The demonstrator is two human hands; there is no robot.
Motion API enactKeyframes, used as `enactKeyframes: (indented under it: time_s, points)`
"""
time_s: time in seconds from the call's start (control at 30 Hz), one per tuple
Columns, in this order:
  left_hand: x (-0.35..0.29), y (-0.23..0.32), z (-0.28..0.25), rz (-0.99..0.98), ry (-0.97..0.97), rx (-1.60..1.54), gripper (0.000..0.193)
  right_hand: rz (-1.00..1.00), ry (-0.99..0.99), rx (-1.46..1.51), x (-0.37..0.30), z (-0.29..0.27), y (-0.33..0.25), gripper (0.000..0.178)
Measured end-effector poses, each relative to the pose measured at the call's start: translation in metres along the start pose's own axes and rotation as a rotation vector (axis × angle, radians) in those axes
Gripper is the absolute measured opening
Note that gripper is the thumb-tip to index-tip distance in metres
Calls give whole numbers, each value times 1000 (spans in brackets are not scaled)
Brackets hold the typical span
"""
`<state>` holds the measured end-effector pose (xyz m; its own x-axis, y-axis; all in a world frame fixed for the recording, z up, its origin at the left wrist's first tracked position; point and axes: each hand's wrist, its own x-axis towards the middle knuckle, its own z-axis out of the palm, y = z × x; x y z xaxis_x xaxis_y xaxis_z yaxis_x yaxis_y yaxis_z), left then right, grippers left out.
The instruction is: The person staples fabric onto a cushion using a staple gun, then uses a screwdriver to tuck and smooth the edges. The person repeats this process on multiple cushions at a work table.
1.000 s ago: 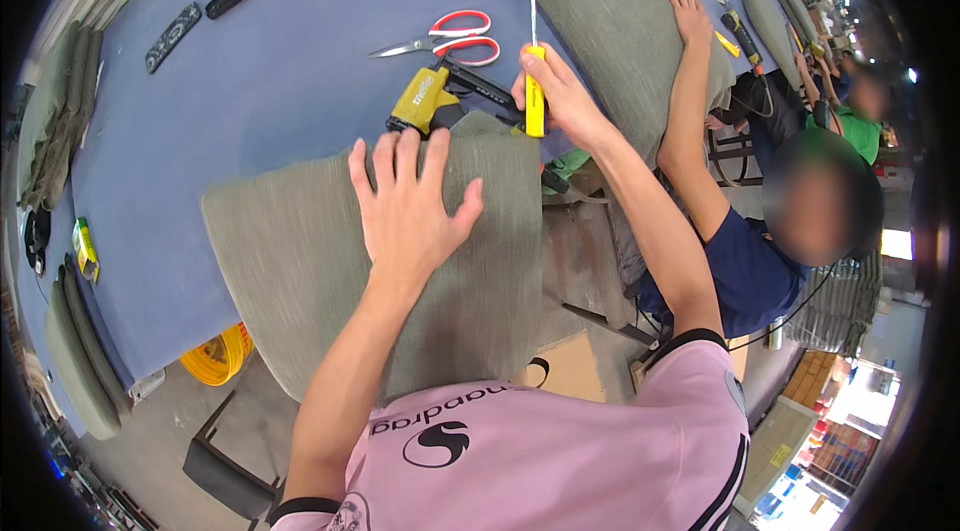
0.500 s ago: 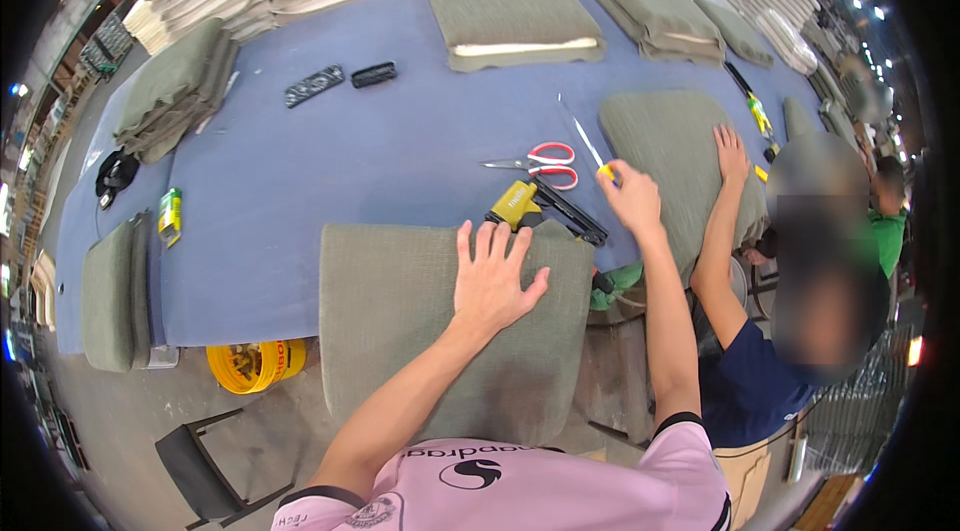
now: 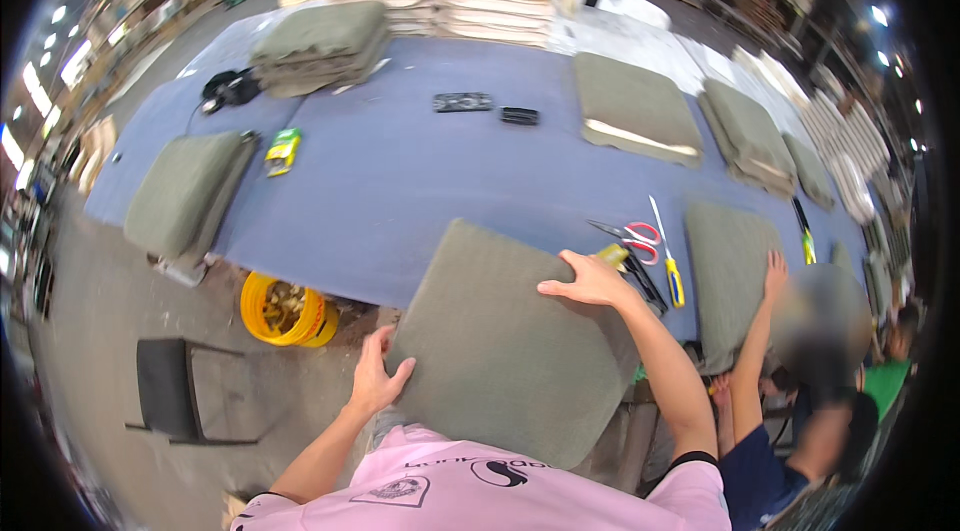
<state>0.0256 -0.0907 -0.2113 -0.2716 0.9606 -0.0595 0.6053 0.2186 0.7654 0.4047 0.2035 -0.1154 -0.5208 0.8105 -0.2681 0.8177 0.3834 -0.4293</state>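
Note:
A flat grey-green upholstered cushion [image 3: 510, 341] lies turned at an angle before me, partly over the table's near edge. My left hand [image 3: 378, 371] grips its left side, thumb over the top face and fingers at the rim. At the far right edge, my right hand [image 3: 590, 281] grips it, thumb and fingers spread apart. Just beyond that hand lies a yellow-and-black staple gun [image 3: 640, 271], partly hidden by my wrist. Beside it are red-handled scissors [image 3: 640, 239] and a yellow-handled screwdriver-like tool [image 3: 674, 281] with a long pale shaft.
On the blue-covered table [image 3: 390, 181] stand more grey-green cushions [image 3: 640, 111] and a folded stack [image 3: 320, 46]. A yellow bucket [image 3: 290, 311] and black chair [image 3: 180, 391] are at left. A co-worker's hand [image 3: 775, 271] rests on another cushion [image 3: 735, 271] at right.
My right hand has put down the yellow-handled tool and taken the cushion's far edge. My left hand has moved from its top to its left side. The cushion has turned; my view has swung left.

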Motion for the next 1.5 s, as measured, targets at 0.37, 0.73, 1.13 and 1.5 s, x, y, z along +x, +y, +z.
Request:
enactKeyframes:
  time_s: [0.37,0.73,1.13,1.5]
  points:
    - [-11,-28,-26,-35,-59,-384,78,46,-269,206,-74,-94,-87,88]
    - [472,-111,-187,286,710,-764,37,-514,1084,-277,90,-385,-405,83]
    - [502,-127,-138,284,437,-304,21,-851,1195,-900,776,-114,-572,79]
    - [511,-120,-147,336,412,-234,14,-706,1135,-562,847,7,-565,89]
